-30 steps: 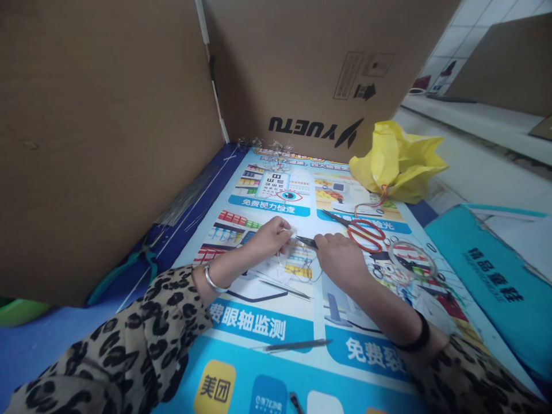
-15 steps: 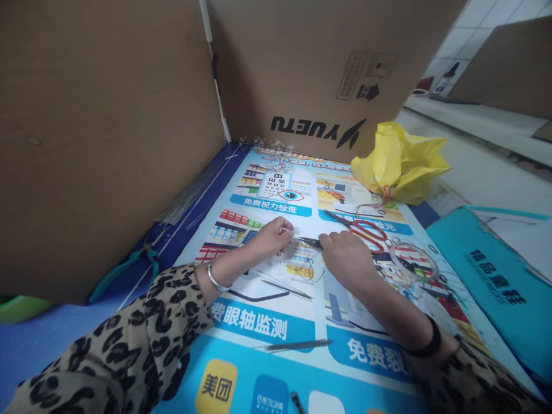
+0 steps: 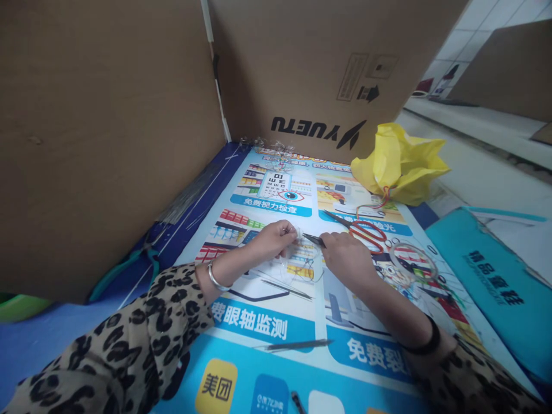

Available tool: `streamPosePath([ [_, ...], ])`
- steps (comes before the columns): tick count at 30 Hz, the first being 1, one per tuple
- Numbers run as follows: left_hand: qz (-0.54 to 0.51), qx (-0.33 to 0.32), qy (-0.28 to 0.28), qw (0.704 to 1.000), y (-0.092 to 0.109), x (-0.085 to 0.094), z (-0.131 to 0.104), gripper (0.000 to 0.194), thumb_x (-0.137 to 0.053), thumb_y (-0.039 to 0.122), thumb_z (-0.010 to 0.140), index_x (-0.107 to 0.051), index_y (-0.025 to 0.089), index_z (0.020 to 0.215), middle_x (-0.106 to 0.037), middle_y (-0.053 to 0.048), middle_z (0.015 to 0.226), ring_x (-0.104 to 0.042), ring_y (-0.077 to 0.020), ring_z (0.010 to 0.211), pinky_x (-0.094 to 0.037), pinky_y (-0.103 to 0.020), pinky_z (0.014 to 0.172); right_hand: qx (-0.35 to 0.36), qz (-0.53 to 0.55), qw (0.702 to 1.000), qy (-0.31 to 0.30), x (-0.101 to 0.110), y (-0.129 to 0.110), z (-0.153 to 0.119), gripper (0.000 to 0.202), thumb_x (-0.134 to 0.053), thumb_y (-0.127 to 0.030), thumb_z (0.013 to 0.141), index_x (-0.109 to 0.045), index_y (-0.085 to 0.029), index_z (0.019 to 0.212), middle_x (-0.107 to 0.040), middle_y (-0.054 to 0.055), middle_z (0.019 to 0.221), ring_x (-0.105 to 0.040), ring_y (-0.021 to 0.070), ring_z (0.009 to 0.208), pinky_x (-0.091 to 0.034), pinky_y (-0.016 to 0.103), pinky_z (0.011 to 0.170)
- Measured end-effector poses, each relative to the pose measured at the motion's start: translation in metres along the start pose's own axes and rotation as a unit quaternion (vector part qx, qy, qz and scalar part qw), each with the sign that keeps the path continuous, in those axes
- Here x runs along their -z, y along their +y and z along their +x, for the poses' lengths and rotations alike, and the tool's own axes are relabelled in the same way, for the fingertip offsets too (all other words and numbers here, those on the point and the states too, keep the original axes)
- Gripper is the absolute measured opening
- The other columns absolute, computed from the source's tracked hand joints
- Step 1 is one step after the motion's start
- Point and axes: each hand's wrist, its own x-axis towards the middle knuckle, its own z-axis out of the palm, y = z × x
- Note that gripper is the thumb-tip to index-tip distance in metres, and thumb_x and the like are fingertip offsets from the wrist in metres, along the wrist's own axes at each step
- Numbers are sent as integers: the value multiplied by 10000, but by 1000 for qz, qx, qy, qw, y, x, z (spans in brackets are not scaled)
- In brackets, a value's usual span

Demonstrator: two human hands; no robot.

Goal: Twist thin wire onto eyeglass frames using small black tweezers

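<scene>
My left hand (image 3: 278, 238) is closed in a pinch on a thin wire piece (image 3: 298, 234), whose fine loops trail below the fingers. My right hand (image 3: 349, 256) is wrapped round dark needle-nose pliers (image 3: 313, 239), their handles hidden in the palm. The plier tips point left and sit just short of the left fingertips. Beyond the right hand lie red-handled scissors (image 3: 368, 234). Below the hands, thin dark rods (image 3: 297, 345) and wire lengths (image 3: 287, 288) rest on the printed poster sheet (image 3: 259, 368).
Cardboard walls (image 3: 107, 144) enclose the left and back. A yellow bag (image 3: 399, 164) stands at back right, with a teal box (image 3: 483, 282) nearer. A clear ring (image 3: 414, 261) lies by the scissors. Teal-handled pliers (image 3: 125, 270) and wire strips (image 3: 185, 195) are at left.
The plier tips have drawn slightly back to the right, off the wire piece. My left hand has shifted slightly to the right.
</scene>
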Motion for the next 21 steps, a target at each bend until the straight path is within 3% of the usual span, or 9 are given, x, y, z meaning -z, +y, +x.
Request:
streamPosePath([
  [4, -28, 10, -3, 1000, 3, -1, -1, 45, -490, 163, 783, -449, 183, 792, -569, 66, 531, -395, -34, 325, -290, -146, 359, 6, 2, 1000, 15, -2, 1, 0, 176, -416, -198, 824, -565, -180, 916, -622, 59, 822, -535, 200, 792, -295, 283, 631],
  [10, -17, 1, -13, 1000, 3, 0, -1, 72, -518, 197, 788, -455, 173, 811, -603, 40, 593, -403, -24, 335, -266, -134, 348, 8, 8, 1000, 20, -5, 2, -1, 184, -415, -219, 835, -561, -183, 941, -625, 57, 836, -533, 195, 794, -291, 282, 637],
  [15, 12, -4, -10, 1000, -1, 0, 0, 82, -505, 218, 789, -472, 176, 851, -488, 76, 428, -383, -48, 319, -250, -138, 344, 17, 7, 1000, 13, -6, 1, 0, 186, -401, -191, 833, -556, -174, 936, -622, 63, 855, -525, 198, 815, -295, 291, 660],
  [21, 19, -4, -7, 1000, -1, 0, 0, 68, -487, 176, 785, -479, 173, 852, -473, 81, 433, -391, -45, 329, -280, -137, 355, 40, -10, 999, 21, -4, 1, -1, 179, -383, -146, 830, -556, -160, 869, -606, 80, 808, -498, 199, 792, -267, 310, 670],
])
